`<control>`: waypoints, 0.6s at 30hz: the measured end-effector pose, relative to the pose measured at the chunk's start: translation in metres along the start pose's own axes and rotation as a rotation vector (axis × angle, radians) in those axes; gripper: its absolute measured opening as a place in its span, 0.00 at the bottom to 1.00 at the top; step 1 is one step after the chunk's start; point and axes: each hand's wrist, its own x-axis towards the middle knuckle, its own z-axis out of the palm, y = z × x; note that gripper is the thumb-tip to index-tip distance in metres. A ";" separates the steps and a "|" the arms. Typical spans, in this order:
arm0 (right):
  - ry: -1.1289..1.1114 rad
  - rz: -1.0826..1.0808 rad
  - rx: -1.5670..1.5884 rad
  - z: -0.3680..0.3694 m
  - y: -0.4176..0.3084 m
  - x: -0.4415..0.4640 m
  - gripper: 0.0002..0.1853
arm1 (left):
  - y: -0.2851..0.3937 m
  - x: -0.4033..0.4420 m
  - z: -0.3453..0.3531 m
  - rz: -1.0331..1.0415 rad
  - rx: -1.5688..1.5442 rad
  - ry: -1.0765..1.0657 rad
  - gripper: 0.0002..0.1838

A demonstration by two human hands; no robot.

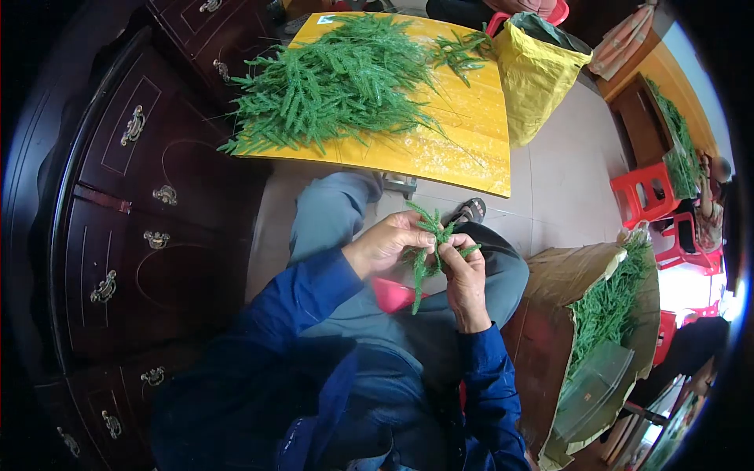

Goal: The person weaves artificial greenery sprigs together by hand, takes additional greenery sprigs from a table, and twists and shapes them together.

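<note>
A small green artificial sprig (425, 267) with several branching tips is held between my two hands, above my lap. My left hand (390, 242) pinches it from the left, thumb and fingers pressed together near its middle. From the right, my right hand (463, 271) closes thumb and fingers on the same sprig, close to the left fingertips. Ahead, a large heap of green sprigs (338, 82) lies on the yellow table (471, 161), and a few loose sprigs (461, 53) lie at its far right.
A yellow bag (536, 74) stands against the table's right side. On the right is a cardboard box (559, 275) of greenery. Dark drawers (169, 196) line the left. Red stools (646, 195) and other people (711, 208) are at the far right.
</note>
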 end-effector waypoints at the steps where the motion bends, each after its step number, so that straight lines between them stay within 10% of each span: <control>1: -0.007 -0.010 0.015 0.002 -0.001 -0.001 0.04 | 0.000 0.000 0.001 0.002 0.001 0.007 0.10; 18: -0.081 0.013 -0.194 -0.015 0.007 0.010 0.02 | -0.011 0.000 0.000 0.052 0.139 0.134 0.08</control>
